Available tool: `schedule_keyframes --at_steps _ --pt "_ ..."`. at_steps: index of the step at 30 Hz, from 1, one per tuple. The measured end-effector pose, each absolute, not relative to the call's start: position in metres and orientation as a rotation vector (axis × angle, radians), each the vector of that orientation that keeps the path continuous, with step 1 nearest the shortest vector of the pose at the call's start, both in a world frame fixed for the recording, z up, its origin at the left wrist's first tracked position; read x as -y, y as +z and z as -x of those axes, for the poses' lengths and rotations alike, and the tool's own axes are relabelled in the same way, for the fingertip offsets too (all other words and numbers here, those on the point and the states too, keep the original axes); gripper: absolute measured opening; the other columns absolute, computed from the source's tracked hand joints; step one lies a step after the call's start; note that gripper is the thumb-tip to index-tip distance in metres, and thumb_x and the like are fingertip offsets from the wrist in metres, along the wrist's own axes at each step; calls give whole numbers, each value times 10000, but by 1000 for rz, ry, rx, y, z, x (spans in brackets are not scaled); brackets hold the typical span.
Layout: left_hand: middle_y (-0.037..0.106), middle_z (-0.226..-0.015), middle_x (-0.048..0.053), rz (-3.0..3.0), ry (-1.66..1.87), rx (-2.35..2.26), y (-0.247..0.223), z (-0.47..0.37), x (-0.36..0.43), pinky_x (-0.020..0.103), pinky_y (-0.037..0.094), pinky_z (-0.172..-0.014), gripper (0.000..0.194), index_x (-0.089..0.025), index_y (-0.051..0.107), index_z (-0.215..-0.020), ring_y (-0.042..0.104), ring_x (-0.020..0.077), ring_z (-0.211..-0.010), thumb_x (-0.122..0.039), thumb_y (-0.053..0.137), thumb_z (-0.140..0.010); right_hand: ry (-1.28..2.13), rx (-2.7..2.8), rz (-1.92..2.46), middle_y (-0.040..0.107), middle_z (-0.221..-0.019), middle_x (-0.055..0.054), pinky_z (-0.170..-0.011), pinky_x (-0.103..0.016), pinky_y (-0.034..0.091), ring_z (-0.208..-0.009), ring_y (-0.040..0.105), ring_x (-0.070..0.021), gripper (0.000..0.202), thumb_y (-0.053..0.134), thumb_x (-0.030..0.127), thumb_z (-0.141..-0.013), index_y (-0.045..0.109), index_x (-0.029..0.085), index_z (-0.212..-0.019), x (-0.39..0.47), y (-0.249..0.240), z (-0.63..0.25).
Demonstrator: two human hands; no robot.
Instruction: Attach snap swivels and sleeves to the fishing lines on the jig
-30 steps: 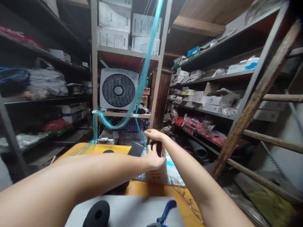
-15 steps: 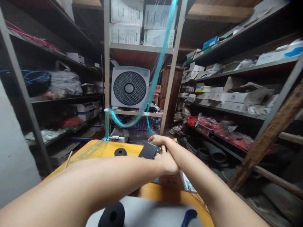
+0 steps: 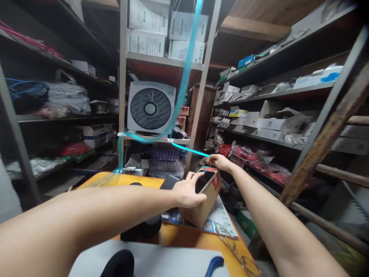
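Watching through the head camera from my end, I see the left hand (image 3: 188,191) at the open-topped brown cardboard box with red print (image 3: 208,200). Its thumb is held apart from the fingers, which reach along the box's upper edge by the dark opening; how firmly they press, I cannot tell. The box is on printed white-and-blue sheets (image 3: 221,221) on the orange-yellow tabletop (image 3: 184,235), though I cannot tell whether it stands level or leans.

I have the right hand (image 3: 219,161) just beyond the box's top, fingers curled, with thumb and fingertips pinching the end of a thin bright turquoise strand (image 3: 191,149). That strand runs straight from the fingers to the pale metal shelf edge (image 3: 152,137), where a thicker turquoise bundle of filaments (image 3: 184,77) hangs down in front of a white square box fan (image 3: 150,107).

A flat black rectangular case (image 3: 169,182) lies beyond the left wrist, and black rounded pieces (image 3: 148,227) sit on the near side of the forearm. Closest to me, a pale grey panel (image 3: 161,257) carries another black rounded piece (image 3: 120,263) and a curved blue handle (image 3: 215,264). Thin looped wires (image 3: 232,246) lie at the table's right side.
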State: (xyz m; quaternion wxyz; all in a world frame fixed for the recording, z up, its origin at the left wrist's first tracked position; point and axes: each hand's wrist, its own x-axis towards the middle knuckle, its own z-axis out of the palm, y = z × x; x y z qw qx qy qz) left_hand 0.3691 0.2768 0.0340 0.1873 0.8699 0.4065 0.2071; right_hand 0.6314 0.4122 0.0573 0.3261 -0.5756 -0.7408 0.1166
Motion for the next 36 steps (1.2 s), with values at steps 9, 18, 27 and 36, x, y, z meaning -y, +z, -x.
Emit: schedule_keyframes --at_steps 9,18,27,36 --pt "449 -1482 144 -2392 752 -1134 38 -375 -283 541 524 -952 740 -283 286 -1528 614 303 -1123 -380 667 -900 -217 2154 1909 634 -1229 -87 -876 -429 572 -1032 654 -219 306 612 347 -976 604 172 -1227 -335 18 -724" --pt "456 -1484 141 -2513 698 -1066 46 -377 -276 538 535 -937 780 -289 290 -1529 623 305 -1114 -377 700 -871 -381 2581 1985 648 -1186 -79 -832 -405 587 -984 669 -207 306 620 341 -972 604 161 -1220 -289 -58 -713" --pt "454 -1487 144 -2617 664 -1221 54 -393 -285 571 497 -986 665 -259 347 -1507 588 321 -1180 -385 641 -925 -568 2928 1693 649 -1180 -79 -829 -403 588 -980 668 -206 297 615 331 -976 605 157 -1215 -264 -71 -683" --pt "426 -1518 143 -2657 457 -1312 41 -407 -285 586 483 -1005 637 -251 381 -1492 556 338 -1235 -385 641 -926 -635 3001 1419 650 -1170 -76 -806 -386 593 -963 669 -199 284 614 320 -977 605 160 -1211 -249 -60 -684"
